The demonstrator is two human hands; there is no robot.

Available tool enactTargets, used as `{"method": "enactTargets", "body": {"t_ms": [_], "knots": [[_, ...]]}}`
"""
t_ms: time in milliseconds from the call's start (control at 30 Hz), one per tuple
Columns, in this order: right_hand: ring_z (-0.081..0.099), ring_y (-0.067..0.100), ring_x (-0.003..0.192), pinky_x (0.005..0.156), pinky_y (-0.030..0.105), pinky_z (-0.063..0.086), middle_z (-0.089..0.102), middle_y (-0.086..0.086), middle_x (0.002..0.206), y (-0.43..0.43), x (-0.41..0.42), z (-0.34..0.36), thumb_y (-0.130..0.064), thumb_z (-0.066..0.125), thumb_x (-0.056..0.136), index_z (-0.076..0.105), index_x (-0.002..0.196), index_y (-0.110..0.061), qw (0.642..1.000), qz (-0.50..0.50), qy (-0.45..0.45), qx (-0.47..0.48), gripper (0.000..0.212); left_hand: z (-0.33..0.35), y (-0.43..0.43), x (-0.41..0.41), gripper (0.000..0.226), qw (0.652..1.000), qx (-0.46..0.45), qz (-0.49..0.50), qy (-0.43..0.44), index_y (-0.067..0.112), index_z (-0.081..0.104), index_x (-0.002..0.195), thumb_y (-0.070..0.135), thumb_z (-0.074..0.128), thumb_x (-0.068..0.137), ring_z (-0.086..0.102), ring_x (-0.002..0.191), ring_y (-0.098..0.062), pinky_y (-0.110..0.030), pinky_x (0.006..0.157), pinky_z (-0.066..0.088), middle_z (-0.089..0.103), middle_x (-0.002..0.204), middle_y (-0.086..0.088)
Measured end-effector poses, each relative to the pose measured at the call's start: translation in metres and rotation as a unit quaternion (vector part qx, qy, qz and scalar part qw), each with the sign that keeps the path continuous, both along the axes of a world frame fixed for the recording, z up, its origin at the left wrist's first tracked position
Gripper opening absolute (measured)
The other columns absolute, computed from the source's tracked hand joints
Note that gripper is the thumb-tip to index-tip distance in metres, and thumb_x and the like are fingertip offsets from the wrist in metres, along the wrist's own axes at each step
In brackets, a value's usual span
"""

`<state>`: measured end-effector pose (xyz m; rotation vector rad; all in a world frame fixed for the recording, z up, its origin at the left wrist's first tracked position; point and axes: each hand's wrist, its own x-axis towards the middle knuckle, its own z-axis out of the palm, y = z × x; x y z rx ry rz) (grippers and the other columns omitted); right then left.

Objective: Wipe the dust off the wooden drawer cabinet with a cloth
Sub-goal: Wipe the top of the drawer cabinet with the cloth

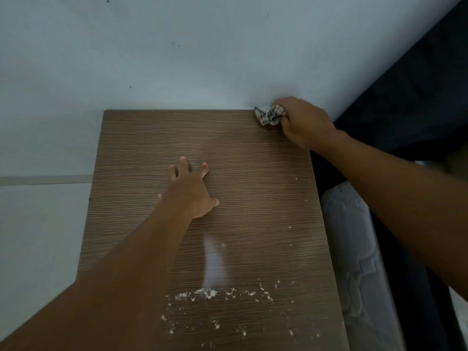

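Cabinet (253, 173): ridged wood-grain top.
Left hand (192, 191): fingers spread flat, mid-cabinet.
Right hand (301, 120): fingers clutch crumpled cloth (268, 115), cabinet's far-right corner.
Dust (207, 293): white crumbs, cabinet's near edge.

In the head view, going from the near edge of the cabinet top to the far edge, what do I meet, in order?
First white crumbs, then pale smear, left hand, last the cloth gripped by the right hand.
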<state>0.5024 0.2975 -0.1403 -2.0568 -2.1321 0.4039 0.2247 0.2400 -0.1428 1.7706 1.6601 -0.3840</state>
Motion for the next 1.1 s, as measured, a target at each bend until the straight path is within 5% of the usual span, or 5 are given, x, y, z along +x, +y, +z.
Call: {"method": "enactTargets", "body": {"t_ms": [167,600,900,1000,1100], "knots": [[0.029,0.022,0.142,0.117,0.040,0.022,0.037,0.005,0.153,-0.026,0.010,-0.034,-0.007,0.044,0.092,0.046,0.141,-0.016,0.997,0.010,0.073,-0.015,0.050,0.000,0.000,0.000,0.092,1.000,0.001,0.001,-0.001,0.039,0.012,0.152,0.045,0.071,0.082,-0.013,0.148,-0.032,-0.059,0.114,0.020,-0.015,0.162,-0.004],[0.008,0.006,0.147,0.120,0.038,0.006,0.023,-0.011,0.157,-0.204,-0.067,-0.038,-0.025,0.035,0.089,0.039,0.145,-0.028,0.989,-0.043,0.142,-0.020,0.056,0.006,-0.001,0.001,0.091,1.000,-0.003,0.004,-0.003,0.037,0.014,0.153,0.043,0.072,0.083,-0.012,0.148,-0.032,-0.060,0.114,0.020,-0.013,0.162,-0.005],[0.026,0.001,0.142,0.114,0.037,0.029,0.036,-0.020,0.149,-0.300,-0.152,-0.024,-0.020,0.044,0.081,0.042,0.138,-0.037,0.976,-0.041,0.204,-0.062,0.060,0.007,0.000,0.001,0.091,1.000,-0.011,0.006,-0.006,0.037,0.014,0.153,0.042,0.072,0.083,-0.012,0.148,-0.032,-0.059,0.115,0.017,-0.014,0.162,-0.005],[0.054,0.005,0.114,0.090,0.031,0.051,0.055,-0.018,0.127,-0.285,-0.151,0.002,-0.012,0.046,0.082,0.045,0.133,-0.038,0.961,-0.124,0.248,-0.014,0.056,0.008,-0.001,0.001,0.091,1.000,-0.008,0.006,-0.006,0.037,0.014,0.153,0.041,0.072,0.082,-0.013,0.148,-0.031,-0.059,0.115,0.017,-0.013,0.162,-0.004],[0.053,0.007,0.107,0.089,0.032,0.049,0.059,-0.006,0.123,-0.239,-0.135,0.016,-0.018,0.039,0.087,0.044,0.130,-0.033,0.953,-0.192,0.224,0.073,0.045,0.009,-0.001,0.000,0.092,1.000,-0.007,0.006,-0.009,0.037,0.014,0.153,0.042,0.072,0.082,-0.013,0.148,-0.031,-0.059,0.116,0.015,-0.013,0.162,-0.004]]}}
